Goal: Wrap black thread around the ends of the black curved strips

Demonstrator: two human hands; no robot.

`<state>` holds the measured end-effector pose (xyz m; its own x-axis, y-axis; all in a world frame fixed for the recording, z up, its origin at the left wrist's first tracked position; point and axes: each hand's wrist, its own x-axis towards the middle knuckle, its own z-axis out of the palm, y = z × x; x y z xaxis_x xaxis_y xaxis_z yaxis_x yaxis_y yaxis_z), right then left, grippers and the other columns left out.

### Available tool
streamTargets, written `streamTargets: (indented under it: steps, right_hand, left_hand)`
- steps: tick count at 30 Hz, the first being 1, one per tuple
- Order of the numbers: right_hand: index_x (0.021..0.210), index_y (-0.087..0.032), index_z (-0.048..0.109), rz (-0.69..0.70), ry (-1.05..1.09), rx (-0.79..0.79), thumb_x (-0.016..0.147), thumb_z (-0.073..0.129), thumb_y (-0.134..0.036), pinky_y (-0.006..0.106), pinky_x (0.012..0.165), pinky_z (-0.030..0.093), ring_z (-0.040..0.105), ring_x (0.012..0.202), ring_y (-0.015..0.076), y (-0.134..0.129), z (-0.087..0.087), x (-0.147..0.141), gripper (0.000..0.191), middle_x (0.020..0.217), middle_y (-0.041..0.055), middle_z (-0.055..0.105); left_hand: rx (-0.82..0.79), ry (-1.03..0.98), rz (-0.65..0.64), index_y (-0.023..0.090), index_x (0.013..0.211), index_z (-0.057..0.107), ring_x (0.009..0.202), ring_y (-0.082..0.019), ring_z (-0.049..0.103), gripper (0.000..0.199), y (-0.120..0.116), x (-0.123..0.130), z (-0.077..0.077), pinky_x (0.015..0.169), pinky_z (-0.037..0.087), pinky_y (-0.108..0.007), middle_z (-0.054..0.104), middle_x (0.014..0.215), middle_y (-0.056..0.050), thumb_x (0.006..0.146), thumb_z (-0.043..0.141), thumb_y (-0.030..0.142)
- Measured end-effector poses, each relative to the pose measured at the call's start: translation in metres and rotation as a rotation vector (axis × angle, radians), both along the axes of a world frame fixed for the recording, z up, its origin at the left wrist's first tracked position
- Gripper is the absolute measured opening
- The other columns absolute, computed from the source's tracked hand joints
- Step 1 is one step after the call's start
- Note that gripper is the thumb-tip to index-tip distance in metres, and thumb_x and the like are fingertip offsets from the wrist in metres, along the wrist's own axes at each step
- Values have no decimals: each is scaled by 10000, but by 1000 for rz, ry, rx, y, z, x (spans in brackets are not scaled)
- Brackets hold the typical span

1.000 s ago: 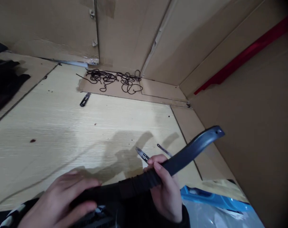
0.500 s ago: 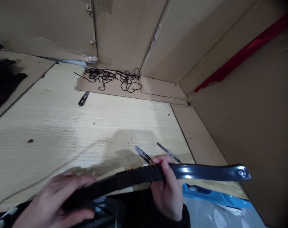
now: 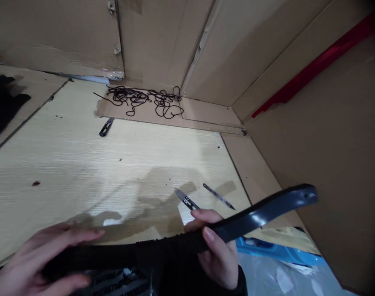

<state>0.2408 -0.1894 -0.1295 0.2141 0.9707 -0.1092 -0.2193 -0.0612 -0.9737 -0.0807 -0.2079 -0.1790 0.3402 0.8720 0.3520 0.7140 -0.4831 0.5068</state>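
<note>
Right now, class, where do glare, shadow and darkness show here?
Head view: glare on the dark strip's bare end, beyond the right hand; head view: soft shadows across the pale tabletop; head view: wrapped section nearly black, detail murky.

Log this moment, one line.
right hand: gripping long black curved strip | left hand: spread around strip's other part, contact unclear | beyond right hand: black thread snips, slim grey pointed tool

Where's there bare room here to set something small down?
The middle of the pale board, between the far snips and the near snips; only small marks and shadows there. Also the cardboard strip between board and right wall, beyond the curved bar. It's crowded around the right fingers: near snips, pointed tool, bar. Tangled cord lies by the far wall.
</note>
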Motion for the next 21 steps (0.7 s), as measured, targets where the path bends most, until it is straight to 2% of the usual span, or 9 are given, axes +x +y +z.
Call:
streamTargets:
  steps: [3, 6, 8, 10, 12, 14, 17, 19, 21]
  right_hand:
    - [856, -236, 730, 62, 58, -4, 797, 659, -393, 229, 352, 269, 301, 345, 53, 5, -3, -2, 182, 632, -9, 617]
    - [762, -233, 722, 205, 151, 103, 766, 675, -452, 232, 384, 330, 430, 401, 90, 8, -3, -3, 225, 634, 9, 625]
    - [761, -237, 740, 212, 163, 159, 729, 699, -499, 252, 467, 415, 556, 528, 145, 7, -1, -3, 267, 637, 26, 646]
    - [771, -239, 755, 112, 107, 129, 727, 720, -468, 234, 503, 422, 566, 568, 134, 6, 2, -5, 236, 664, 25, 671]
    - [760, -241, 755, 45, 71, 48, 760, 709, -409, 197, 431, 339, 457, 461, 68, 7, 5, -5, 174, 688, 8, 680]
    - [760, -239, 748, 33, 83, -5, 783, 689, -392, 186, 357, 217, 277, 370, 15, 10, 5, -6, 166, 708, -9, 672]
    - [773, -231, 744, -14, 93, -23, 794, 683, -385, 171, 352, 236, 172, 359, -13, 15, 2, -5, 166, 769, -17, 653]
    - [774, -230, 745, 17, 95, -19, 799, 675, -418, 173, 387, 309, 223, 366, -8, 16, 0, -5, 203, 765, -12, 648]
    - [782, -238, 752, 69, 79, 19, 794, 675, -456, 184, 434, 370, 366, 411, 26, 16, -1, -3, 232, 752, 3, 665]
  left_hand:
    - [163, 36, -20, 363, 1191, 638, 851, -250, 674, 468, 3, 5, 0, 803, 561, -383, 737, 1049, 43, 727, 680, 404]
    - [212, 33, 74, 392, 1223, 610, 918, -265, 625, 476, 5, 5, 2, 972, 429, -478, 706, 1099, 32, 757, 685, 328]
    - [145, 57, 36, 387, 1182, 626, 809, -238, 636, 384, 2, 0, -1, 959, 436, -466, 725, 921, 39, 803, 631, 325]
    - [48, 134, -4, 349, 1110, 639, 798, -227, 671, 264, -4, -5, -7, 931, 464, -418, 731, 865, 36, 872, 530, 318]
    - [33, 202, 58, 290, 1105, 614, 859, -241, 688, 265, -7, -4, -10, 877, 491, -398, 740, 915, -1, 908, 467, 388]
    - [51, 169, 9, 253, 1117, 597, 807, -243, 690, 331, -6, 2, -7, 820, 508, -398, 743, 885, -22, 876, 526, 468]
    - [151, 72, -56, 257, 1109, 628, 844, -252, 681, 276, 3, 14, 6, 822, 479, -434, 756, 931, -47, 835, 641, 283]
    - [253, 85, 13, 272, 1102, 654, 843, -268, 673, 299, 9, 16, 12, 811, 451, -471, 762, 948, -65, 817, 655, 183]
    - [269, 139, 39, 288, 1090, 661, 733, -247, 664, 281, 10, 11, 11, 762, 436, -459, 765, 864, -44, 831, 633, 183]
